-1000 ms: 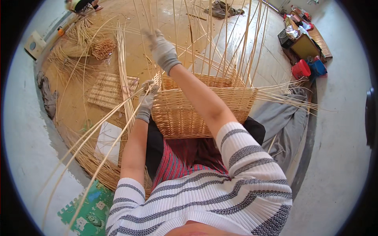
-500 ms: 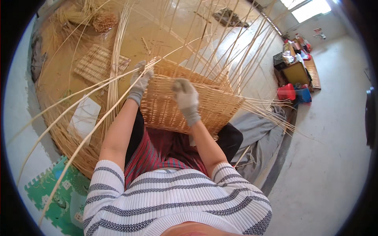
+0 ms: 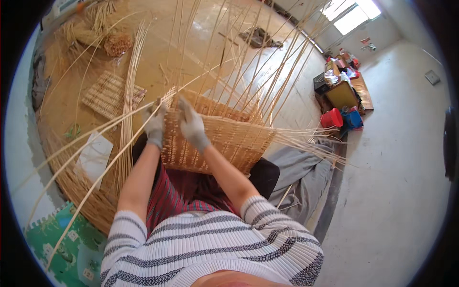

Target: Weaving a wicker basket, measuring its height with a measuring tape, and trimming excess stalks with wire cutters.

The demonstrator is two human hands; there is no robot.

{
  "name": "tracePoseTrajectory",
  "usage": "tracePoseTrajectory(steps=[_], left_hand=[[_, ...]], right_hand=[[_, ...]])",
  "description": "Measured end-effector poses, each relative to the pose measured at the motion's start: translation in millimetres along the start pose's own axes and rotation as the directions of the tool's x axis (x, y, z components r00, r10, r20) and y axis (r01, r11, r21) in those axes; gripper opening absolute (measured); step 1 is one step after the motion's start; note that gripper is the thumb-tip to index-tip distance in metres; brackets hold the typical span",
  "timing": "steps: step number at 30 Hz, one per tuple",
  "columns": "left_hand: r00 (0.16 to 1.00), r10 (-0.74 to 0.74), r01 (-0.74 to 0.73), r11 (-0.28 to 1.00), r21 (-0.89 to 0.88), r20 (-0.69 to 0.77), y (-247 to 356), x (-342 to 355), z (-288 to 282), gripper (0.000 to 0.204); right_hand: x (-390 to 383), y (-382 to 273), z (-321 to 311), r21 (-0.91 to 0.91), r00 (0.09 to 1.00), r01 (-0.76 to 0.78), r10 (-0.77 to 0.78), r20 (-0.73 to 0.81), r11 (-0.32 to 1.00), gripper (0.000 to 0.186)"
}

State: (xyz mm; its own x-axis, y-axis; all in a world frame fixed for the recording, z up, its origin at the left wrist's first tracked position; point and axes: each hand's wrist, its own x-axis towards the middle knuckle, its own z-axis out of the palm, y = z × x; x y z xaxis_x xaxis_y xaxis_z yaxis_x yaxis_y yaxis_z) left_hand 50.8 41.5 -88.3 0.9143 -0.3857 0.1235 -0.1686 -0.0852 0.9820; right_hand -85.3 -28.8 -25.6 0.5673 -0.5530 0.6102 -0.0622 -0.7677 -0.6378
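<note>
An unfinished wicker basket (image 3: 224, 143) rests tilted across my lap, its tall stakes (image 3: 282, 71) fanning up and away. Both hands wear pale work gloves. At the basket's left corner my left hand (image 3: 155, 126) is closed round the canes where they meet the rim; its fingertips are partly hidden. Long loose canes (image 3: 103, 122) run from that corner down to the left. Against the near wall, close beside the left hand, my right hand (image 3: 192, 126) has its fingers stretched up to the rim, with nothing visible held in it.
A bundle of canes (image 3: 130, 81) lies left of the basket, beside a woven square panel (image 3: 107, 93) and a white sheet (image 3: 94, 155). Grey cloth (image 3: 301, 172) spreads at the right. Farther right stand a red bucket (image 3: 331, 118), a blue bucket (image 3: 353, 119) and a loaded cabinet (image 3: 342, 94).
My right hand has moved left along the basket wall towards the corner, and its fingers have gone from curled to stretched. My left hand keeps its place at the corner. The whole view has shifted slightly.
</note>
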Motion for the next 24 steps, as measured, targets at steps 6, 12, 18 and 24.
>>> tracePoseTrajectory(steps=[6, 12, 18, 24], left_hand=[[0.77, 0.361, -0.569, 0.762, 0.31, 0.525, 56, -63, 8, 0.078], [0.727, 0.027, -0.582, 0.553, 0.596, 0.686, 87, -64, 27, 0.089], [0.744, 0.126, -0.655, 0.328, 0.68, 0.656, 77, -69, 37, 0.079], [0.504, 0.504, -0.86, 0.371, 0.351, 0.702, 98, -99, 70, 0.085]], right_hand=[[-77, 24, -71, 0.567, 0.692, -0.509, 0.7, -0.178, 0.647, 0.039], [90, 44, -80, -0.282, 0.976, -0.089, 0.028, -0.215, 0.955, 0.039], [11, 54, -126, 0.623, 0.906, 0.007, 0.259, -0.335, 0.782, 0.069], [-21, 81, -158, -0.135, 0.923, -0.293, 0.244, -0.299, 0.946, 0.064]])
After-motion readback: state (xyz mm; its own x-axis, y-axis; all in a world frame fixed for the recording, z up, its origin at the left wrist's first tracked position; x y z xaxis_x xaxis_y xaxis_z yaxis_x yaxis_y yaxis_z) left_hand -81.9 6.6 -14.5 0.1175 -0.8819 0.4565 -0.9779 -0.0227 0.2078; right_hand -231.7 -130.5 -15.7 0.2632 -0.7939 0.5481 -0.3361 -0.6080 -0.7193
